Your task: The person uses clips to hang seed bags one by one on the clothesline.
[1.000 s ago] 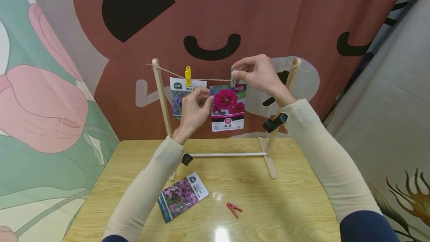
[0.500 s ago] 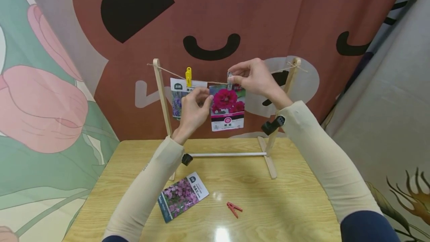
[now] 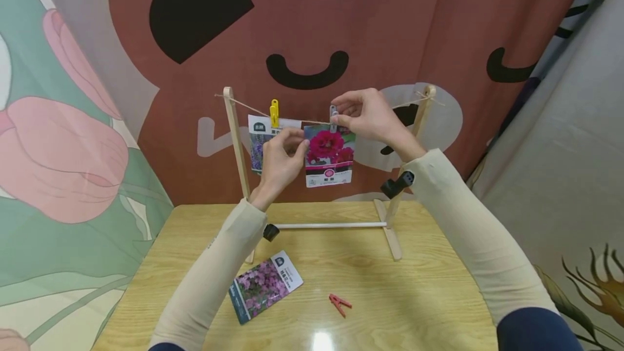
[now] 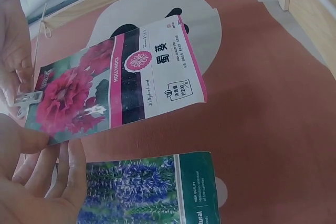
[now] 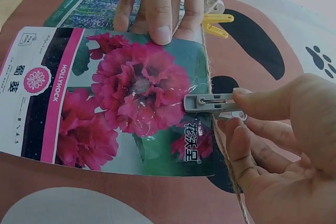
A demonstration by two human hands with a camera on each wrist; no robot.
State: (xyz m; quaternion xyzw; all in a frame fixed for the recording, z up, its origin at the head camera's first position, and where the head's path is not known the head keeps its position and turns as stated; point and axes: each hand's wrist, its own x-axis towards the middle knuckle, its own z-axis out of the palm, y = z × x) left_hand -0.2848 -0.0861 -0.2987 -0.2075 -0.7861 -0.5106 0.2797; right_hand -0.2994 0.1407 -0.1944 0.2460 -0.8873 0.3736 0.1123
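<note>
A hollyhock seed packet with magenta flowers hangs at the twine. My left hand pinches its left edge between thumb and fingers. At its top edge my right hand pinches a grey clothespin, whose jaws sit over packet and twine. Left of it a lavender seed packet hangs from a yellow clothespin, partly hidden behind my left hand. On the table lie a pink-flowered seed packet and a red clothespin.
The twine runs between two wooden posts of a stand. A white rod joins the stand's feet low over the wooden table. A printed cloth hangs close behind the stand.
My right hand has come slightly left and down with the grey clothespin, which now sits lower over the packet's top edge. The twine sags more there. My left hand has barely moved.
</note>
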